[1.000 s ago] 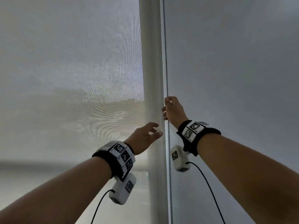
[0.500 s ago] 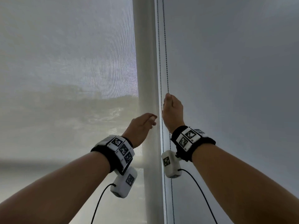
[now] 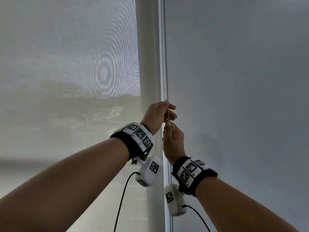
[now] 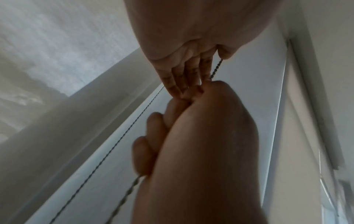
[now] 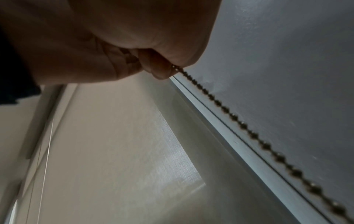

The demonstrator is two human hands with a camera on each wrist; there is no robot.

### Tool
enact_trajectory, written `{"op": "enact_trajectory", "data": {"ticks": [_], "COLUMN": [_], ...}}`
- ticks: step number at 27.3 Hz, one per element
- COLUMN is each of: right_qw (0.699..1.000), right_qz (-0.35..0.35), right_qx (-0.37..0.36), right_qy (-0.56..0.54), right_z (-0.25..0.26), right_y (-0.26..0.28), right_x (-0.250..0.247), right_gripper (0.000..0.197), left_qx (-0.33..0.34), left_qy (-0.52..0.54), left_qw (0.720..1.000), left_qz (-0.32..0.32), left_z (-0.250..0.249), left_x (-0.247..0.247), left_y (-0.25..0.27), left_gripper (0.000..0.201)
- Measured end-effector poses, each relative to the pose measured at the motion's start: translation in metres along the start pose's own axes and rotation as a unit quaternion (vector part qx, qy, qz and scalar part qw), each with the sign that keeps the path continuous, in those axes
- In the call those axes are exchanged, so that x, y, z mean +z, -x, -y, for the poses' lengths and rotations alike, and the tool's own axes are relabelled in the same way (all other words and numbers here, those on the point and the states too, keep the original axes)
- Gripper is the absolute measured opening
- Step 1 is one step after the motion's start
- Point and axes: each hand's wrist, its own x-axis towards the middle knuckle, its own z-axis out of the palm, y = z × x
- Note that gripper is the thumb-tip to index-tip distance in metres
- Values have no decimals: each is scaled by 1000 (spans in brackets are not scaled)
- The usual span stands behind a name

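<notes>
Between the mesh blind (image 3: 66,81) and the grey blind (image 3: 234,81), just right of the white post (image 3: 148,64), the chain (image 3: 164,47) hangs along the grey blind's left edge. The left hand (image 3: 158,114) pinches it between thumb and fingers. The right hand (image 3: 173,143), just below, pinches it too.

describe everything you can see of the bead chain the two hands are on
The bead chain is a thin string of small, dark, metallic-looking balls. It hangs in two near-vertical strands beside the white post, along the edge of the grey blind, and leaves the picture above and below. The left hand pinches one strand, and the right hand pinches what looks like the same strand just beneath. The other strand hangs free.
</notes>
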Motion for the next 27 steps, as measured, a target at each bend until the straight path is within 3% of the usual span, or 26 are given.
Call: {"op": "enact_trajectory", "data": {"ticks": [7,11,17,20,27], "right_qw": [998,987,987,992,999], "right_qz": [12,46,76,90,28], "right_qx": [63,124,116,92,20], "right_qy": [-6,-91,-86,-15,-24], "right_z": [-40,-34,-33,-36,1], "right_y": [60,69,65,60,4], "right_x": [-22,-31,-38,-48,-48], "right_gripper": [38,22,26,19,32], "left_qx": [-54,-73,-71,-72,-114], "left_qy": [200,214,211,210,204], "left_qw": [978,973,972,972,969], "left_qz": [-13,-56,-78,-79,-81], "left_z": [-3,1,0,4,36], "left_x": [24,35,40,38,41], "left_y": [5,12,15,18,41], "left_gripper": [36,31,33,33,33]}}
